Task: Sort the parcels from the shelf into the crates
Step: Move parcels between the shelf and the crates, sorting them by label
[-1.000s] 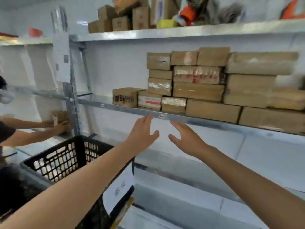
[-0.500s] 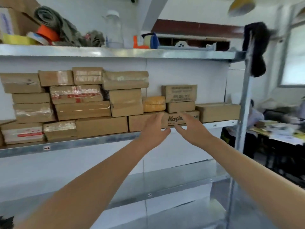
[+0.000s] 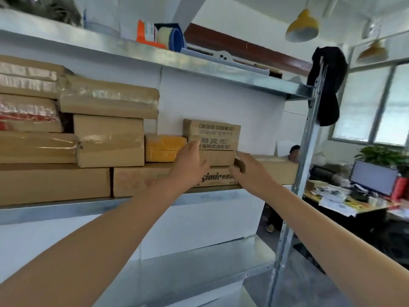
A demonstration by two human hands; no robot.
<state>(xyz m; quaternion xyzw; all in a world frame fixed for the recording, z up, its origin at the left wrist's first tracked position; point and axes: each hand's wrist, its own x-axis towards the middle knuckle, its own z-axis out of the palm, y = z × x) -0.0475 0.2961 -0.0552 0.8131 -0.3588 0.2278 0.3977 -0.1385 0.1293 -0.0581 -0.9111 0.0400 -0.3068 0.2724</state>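
Two bare forearms reach up to the middle board of a metal shelf (image 3: 55,210). The left hand (image 3: 190,165) is released, with its fingers straight and laid against the front of a short stack of brown parcels. Its fingertips touch the lower left corner of the printed box (image 3: 213,131), and its palm covers the left end of the flat box (image 3: 219,158) beneath. Just to its right, the right hand (image 3: 249,172) is also unclenched, thumb spread and fingers at the right end of that flat box. I cannot tell whether they press on it.

Under both hands lies the long lettered box (image 3: 143,180), resting on the shelf board. Left of the left hand sits a yellow parcel (image 3: 164,148), beside the printed box, and beyond it are taller stacks of taped parcels (image 3: 108,140). Right of the right hand, a brown box (image 3: 276,169) sits near the upright post (image 3: 307,151), where a black cloth (image 3: 327,85) hangs above. Far off to the right stands a table (image 3: 352,209) bearing a monitor (image 3: 374,177).
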